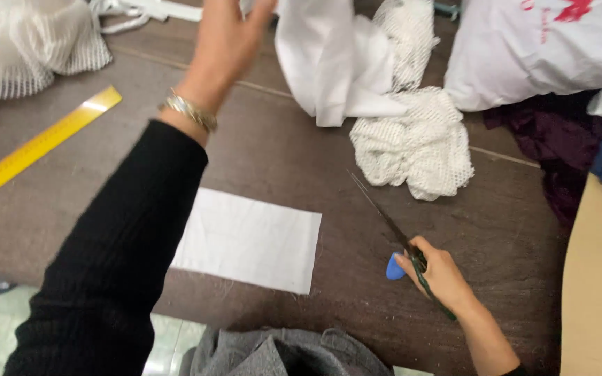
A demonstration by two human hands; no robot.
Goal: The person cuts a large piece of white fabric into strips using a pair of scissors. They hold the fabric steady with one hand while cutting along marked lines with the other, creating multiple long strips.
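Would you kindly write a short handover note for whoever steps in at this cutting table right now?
Left hand: raised, gripping the white cloth at the top edge of view.
Right hand: holds the scissors, blades closed, pointing up-left over the brown table.
Blue chalk piece lies by the right hand.
Done: one white rectangle lies flat, cut.
Left: white mesh lies bunched, uncut; yellow ruler sits far left.

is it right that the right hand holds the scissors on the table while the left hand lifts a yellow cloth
Not quite: the head view shows the cloth the left hand lifts is white, not yellow. The right hand does hold the scissors on the table.
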